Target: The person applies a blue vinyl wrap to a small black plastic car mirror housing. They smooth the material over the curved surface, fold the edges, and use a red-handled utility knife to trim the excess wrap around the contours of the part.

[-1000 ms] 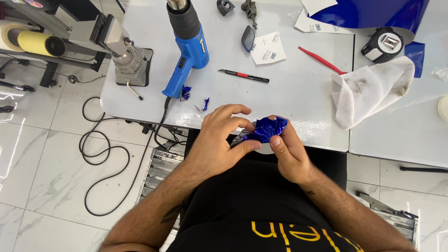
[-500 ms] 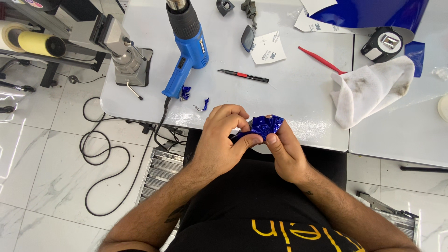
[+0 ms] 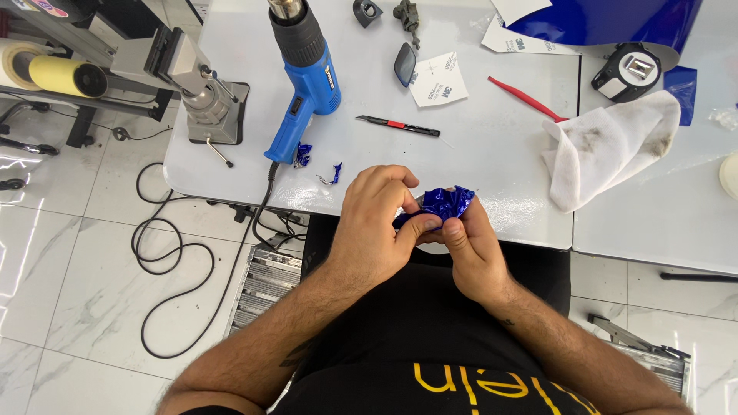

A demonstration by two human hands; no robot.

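While both hands are meeting at the near edge of the white table (image 3: 492, 165), the scene is showing this:

Blue foil: a crumpled piece of shiny blue foil (image 3: 446, 204) is sitting between the two hands, just over the near table edge, in front of the person's black shirt.

Left hand: the left hand (image 3: 374, 230) is curling over the foil from the left; its thumb and bent fingers are pinching the left part of the foil.

Right hand: the right hand (image 3: 470, 250) is holding the foil from below and right; thumb and forefinger are pressing together on its lower edge.

Heat gun: a blue and black heat gun (image 3: 304, 73) is lying far left on the table, its cable hanging down to the floor.

Scraps: two small blue scraps (image 3: 317, 164) are lying near the gun's handle.

Knife: a slim utility knife (image 3: 398, 126) is lying beyond the hands.

Cloth: a stained white cloth (image 3: 607, 150) is lying to the right.

Tape measure: a black tape measure (image 3: 632, 71) is sitting far right.
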